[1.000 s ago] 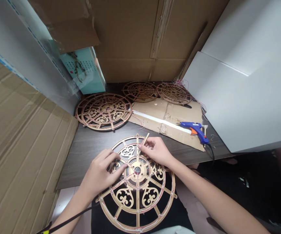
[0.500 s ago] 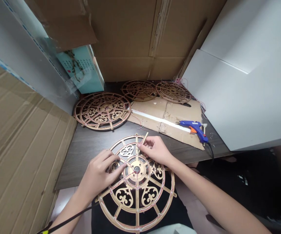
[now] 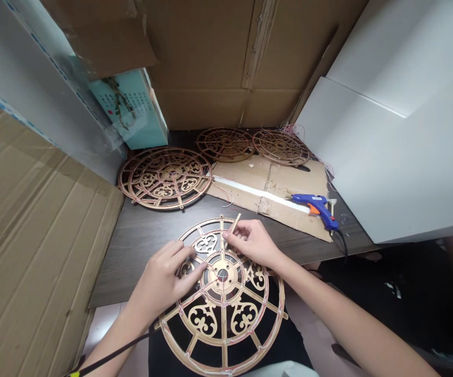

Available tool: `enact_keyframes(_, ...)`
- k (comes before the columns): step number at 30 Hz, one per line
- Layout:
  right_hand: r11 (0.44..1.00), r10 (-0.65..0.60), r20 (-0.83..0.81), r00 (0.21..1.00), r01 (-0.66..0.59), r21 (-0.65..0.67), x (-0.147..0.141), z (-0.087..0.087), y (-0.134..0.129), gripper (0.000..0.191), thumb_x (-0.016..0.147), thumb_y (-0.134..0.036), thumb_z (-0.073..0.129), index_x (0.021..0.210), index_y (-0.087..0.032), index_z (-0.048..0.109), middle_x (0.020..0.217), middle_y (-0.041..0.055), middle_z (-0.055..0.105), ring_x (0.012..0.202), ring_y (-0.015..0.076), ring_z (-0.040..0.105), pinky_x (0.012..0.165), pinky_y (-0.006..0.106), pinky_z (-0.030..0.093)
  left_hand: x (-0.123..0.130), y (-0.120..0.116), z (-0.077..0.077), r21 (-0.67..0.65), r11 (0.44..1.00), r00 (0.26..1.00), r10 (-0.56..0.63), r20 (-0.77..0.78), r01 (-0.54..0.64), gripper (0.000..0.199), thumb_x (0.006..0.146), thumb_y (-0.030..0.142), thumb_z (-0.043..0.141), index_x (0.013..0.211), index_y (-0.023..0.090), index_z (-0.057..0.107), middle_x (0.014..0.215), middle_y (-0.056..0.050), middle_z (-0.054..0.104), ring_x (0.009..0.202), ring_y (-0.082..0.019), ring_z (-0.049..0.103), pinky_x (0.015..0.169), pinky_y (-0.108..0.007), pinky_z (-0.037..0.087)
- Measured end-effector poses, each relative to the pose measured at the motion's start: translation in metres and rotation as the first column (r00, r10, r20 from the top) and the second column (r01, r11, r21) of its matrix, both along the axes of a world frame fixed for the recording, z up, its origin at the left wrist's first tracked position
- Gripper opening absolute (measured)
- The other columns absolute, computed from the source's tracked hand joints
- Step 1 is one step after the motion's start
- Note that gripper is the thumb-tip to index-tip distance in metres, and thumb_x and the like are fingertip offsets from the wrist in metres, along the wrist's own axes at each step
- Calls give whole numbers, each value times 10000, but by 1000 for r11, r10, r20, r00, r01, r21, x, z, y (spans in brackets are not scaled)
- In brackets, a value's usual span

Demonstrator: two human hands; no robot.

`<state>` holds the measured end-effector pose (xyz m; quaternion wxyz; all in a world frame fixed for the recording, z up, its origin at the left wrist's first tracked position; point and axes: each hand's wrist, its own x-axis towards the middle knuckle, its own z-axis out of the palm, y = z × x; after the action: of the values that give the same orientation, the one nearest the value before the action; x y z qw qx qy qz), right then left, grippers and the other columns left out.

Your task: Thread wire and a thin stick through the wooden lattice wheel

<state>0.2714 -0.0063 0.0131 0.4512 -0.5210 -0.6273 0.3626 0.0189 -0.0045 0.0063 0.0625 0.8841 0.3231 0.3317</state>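
A round wooden lattice wheel (image 3: pixel 224 343) with scroll cut-outs and thin red and white wires lies partly over the table's front edge, below the camera. My left hand (image 3: pixel 167 275) rests on its upper left, thumb and fingers apart near the hub. At the wheel's upper right, my right hand (image 3: pixel 253 241) pinches a short pale wooden stick (image 3: pixel 234 224), slanted, its lower end hidden among the fingers. The wires under my left fingertips are too small to make out clearly.
Similar wheels (image 3: pixel 165 178) lie at the table's back left and back centre. A blue glue gun (image 3: pixel 316 201) rests on a flat cardboard piece (image 3: pixel 289 180). White boxes (image 3: pixel 391 157) stand right, a light-blue box (image 3: pixel 135 112) back left. A dark cable (image 3: pixel 124 345) crosses my left forearm.
The view has shifted slightly. My left thumb and fingers sit almost where they were on the wheel, and my right hand still pinches the stick.
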Motion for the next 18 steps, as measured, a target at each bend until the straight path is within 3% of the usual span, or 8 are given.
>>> enact_keyframes(18, 1000, 17, 4, 1000, -17, 18, 0, 3, -2, 265, 844, -379, 713, 718, -152, 662, 613, 24, 649, 529, 131, 589, 488, 230, 404, -3, -4, -3, 79, 996, 999, 27, 21, -29, 105, 919, 269, 710, 960, 201, 642, 883, -23, 610, 847, -175, 558, 786, -321, 436)
